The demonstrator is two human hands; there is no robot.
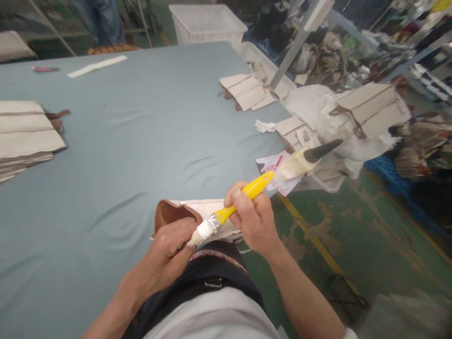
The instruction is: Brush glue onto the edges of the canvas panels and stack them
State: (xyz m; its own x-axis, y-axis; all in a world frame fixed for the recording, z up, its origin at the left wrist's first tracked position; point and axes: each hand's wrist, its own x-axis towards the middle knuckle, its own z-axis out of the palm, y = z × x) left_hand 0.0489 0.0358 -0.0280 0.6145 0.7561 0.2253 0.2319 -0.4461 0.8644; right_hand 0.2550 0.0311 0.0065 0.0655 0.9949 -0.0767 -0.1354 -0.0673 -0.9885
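My right hand (254, 219) is closed round the yellow handle of a paintbrush (243, 195), whose pale bristles point down and left. The bristles reach the fingertips of my left hand (173, 247). That hand grips the brown flap of a cream and brown leather piece (208, 207) at the table's near edge, close to my waist. The flap bulges up in a curve behind my left fingers. Whether the bristles touch the leather is hidden by those fingers.
A stack of cream panels (24, 132) lies at left on the blue-grey table (141, 117). More panels (247, 89) sit at the right edge, near a bottle with a dark tip (300, 162). A white bin (208, 23) stands behind, and a person's legs (102, 21) show beyond.
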